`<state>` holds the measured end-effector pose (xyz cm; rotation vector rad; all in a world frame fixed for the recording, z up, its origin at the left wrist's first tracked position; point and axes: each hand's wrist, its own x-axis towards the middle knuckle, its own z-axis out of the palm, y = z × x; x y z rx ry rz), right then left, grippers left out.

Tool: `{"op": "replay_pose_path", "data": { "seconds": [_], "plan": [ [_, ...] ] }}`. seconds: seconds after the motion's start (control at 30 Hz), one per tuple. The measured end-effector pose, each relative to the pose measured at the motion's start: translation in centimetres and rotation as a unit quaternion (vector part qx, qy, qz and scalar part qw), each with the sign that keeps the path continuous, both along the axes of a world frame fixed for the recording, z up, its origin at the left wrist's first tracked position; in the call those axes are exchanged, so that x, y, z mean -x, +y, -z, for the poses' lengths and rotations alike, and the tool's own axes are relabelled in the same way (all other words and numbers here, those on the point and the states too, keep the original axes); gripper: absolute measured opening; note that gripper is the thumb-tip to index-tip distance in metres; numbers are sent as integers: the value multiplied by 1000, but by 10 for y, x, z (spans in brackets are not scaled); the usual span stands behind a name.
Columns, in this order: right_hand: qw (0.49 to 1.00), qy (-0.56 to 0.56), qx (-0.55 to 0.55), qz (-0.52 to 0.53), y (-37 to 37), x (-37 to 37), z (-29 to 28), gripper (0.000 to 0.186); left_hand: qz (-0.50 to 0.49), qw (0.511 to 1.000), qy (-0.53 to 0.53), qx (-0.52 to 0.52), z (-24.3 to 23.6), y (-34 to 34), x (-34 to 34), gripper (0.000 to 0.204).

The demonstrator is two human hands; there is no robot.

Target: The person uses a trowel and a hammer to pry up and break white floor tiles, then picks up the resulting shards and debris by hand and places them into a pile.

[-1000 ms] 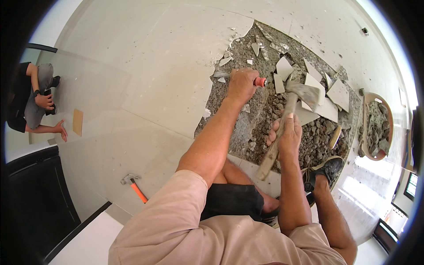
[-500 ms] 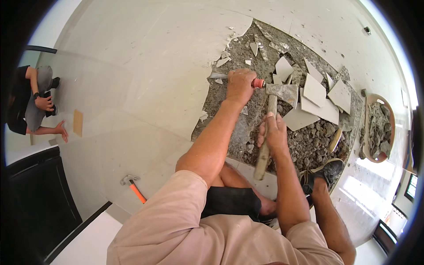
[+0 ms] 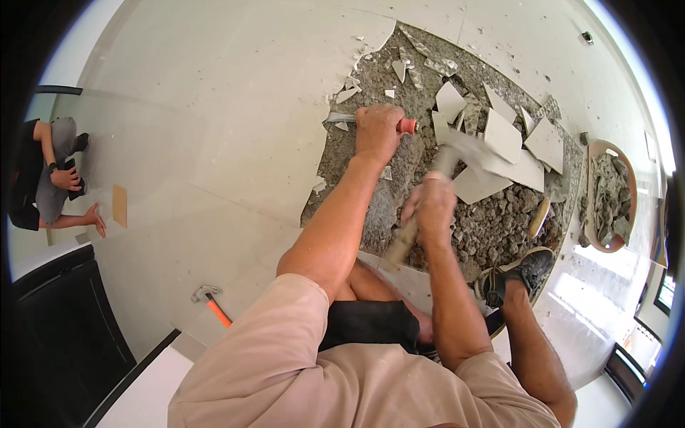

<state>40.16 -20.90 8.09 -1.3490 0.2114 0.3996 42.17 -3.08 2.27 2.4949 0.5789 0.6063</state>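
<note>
Ideally, hold the chisel [image 3: 342,117] low, its tip snug to the broken edge of the tile [image 3: 271,121], and bring the hammer [image 3: 447,161] squarely onto the red butt, clear of your knuckles; short, even blows should serve best. Your left hand [image 3: 378,133] has its fingers clenched around the chisel, blade jutting out to their left, red end to their right. Your right hand [image 3: 433,208], blurred, grasps the hammer midway along its handle, the head beyond those fingers, apart from the chisel and near the shards [image 3: 503,135]. Whether the tip touches the tile, I cannot tell.
</note>
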Motion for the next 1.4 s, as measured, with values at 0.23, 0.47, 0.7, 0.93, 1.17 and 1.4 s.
{"op": "replay_pose_path", "data": {
  "seconds": [0.23, 0.47, 0.7, 0.93, 1.17, 1.4],
  "plan": [
    [998, 23, 46, -41, 6, 5, 3, 26, -11, 1000, 22, -1, 8, 5, 5, 5],
    [995, 1, 58, -76, 5, 17, 3, 25, -8, 999, 26, 18, 3, 10, 8, 7],
    [975, 19, 103, -197, -1, -3, 2, 23, -11, 999, 36, 34, 6, 9, 10, 8],
    [954, 96, 128, -253, 2, -4, 10, 23, -16, 1000, 10, 0, 7, 10, 7, 8],
    [954, 83, 113, -267, 1, -1, 5, 24, -13, 999, 24, 17, 9, 11, 11, 9],
    [966, 85, 81, -229, 11, 6, 15, 23, -11, 1000, 15, 16, 6, 9, 6, 9]
  ]
}}
